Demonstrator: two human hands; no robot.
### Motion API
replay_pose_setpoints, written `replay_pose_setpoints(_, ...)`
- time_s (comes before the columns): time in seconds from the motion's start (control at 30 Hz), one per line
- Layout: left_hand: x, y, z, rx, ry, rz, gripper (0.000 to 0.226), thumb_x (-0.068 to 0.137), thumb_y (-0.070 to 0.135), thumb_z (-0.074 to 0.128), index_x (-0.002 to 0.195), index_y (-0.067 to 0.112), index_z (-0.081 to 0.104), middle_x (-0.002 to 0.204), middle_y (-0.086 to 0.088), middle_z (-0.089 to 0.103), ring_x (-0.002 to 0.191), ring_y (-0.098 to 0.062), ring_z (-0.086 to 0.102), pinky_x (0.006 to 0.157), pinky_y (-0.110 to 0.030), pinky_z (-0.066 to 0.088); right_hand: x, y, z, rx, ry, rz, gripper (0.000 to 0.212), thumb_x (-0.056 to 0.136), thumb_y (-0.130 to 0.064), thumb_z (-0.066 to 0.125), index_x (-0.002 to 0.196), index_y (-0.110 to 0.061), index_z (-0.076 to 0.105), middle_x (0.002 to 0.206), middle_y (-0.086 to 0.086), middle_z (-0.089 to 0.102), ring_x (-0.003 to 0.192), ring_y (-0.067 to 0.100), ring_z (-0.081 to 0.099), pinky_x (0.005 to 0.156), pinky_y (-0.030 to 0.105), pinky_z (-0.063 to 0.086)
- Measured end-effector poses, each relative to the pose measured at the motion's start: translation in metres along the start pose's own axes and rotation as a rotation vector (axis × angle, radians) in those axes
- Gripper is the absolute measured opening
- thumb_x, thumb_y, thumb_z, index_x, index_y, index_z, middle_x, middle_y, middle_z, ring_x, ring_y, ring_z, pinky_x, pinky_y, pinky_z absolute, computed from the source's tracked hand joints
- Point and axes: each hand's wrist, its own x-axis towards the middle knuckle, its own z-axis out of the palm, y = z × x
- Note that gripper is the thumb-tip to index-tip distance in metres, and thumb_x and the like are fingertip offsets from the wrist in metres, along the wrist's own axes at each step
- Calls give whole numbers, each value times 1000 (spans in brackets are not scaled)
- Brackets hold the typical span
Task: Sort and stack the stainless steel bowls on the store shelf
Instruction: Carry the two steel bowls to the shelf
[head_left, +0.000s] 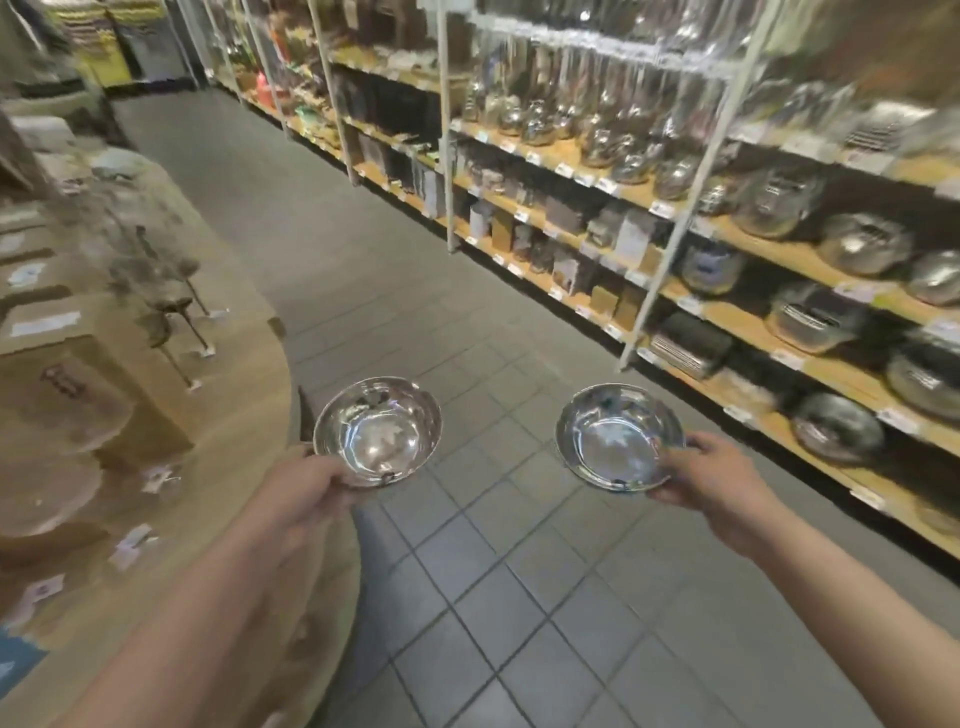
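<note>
The left hand pinches one steel bowl by its near rim; the right hand grips another bowl. Both bowls sit mouth-up beyond the fingers, well apart, with the shelf nearer the right hand.

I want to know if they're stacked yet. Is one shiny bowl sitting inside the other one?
No, the left hand holds one bowl and the right hand holds another bowl, apart above the floor.

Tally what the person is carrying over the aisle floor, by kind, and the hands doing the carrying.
Stainless steel bowls: 2, the left bowl and the right bowl
Hands gripping a bowl rim: 2, left hand and right hand
Total: 4
</note>
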Motion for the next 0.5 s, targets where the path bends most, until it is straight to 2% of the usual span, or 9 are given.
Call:
replay_pose_setpoints(0.1, 20, 17, 32, -27, -31, 8, 42, 80, -16, 59, 121, -8, 56, 113, -25, 70, 80, -28, 77, 57, -28, 61, 17, -9, -14, 24, 28, 1, 14, 87, 6, 65, 92, -7, 66, 66, 2, 76, 61, 21, 75, 51, 25, 59)
replay_pose_setpoints(0.17, 33, 29, 54, -10, -31, 26, 36, 83, -15, 58, 118, -7, 54, 110, -25, 69, 77, -29, 77, 57, -30, 62, 32, -14, -18, 26, 34, 13, 17, 87, 9, 60, 95, -5, 64, 69, 5, 77, 66, 25, 77, 53, 26, 61)
replay_pose_setpoints(0.3, 72, 45, 91, 2, -63, 5, 29, 87, -16, 56, 115, -8, 55, 109, -28, 69, 84, -33, 76, 56, -29, 62, 75, -18, -16, 23, 58, 29, 18, 90, 8, 58, 102, -2, 65, 86, 17, 75, 71, 29, 77, 59, 31, 64)
replay_pose_setpoints(0.5, 165, 82, 130, 6, -117, 10, 32, 82, -16, 60, 113, -7, 59, 102, -25, 75, 82, -28, 78, 59, -30, 62, 176, -32, 12, 78, 77, 61, 20, 91, 6, 58, 108, -3, 63, 78, 9, 78, 74, 29, 78, 56, 26, 61)
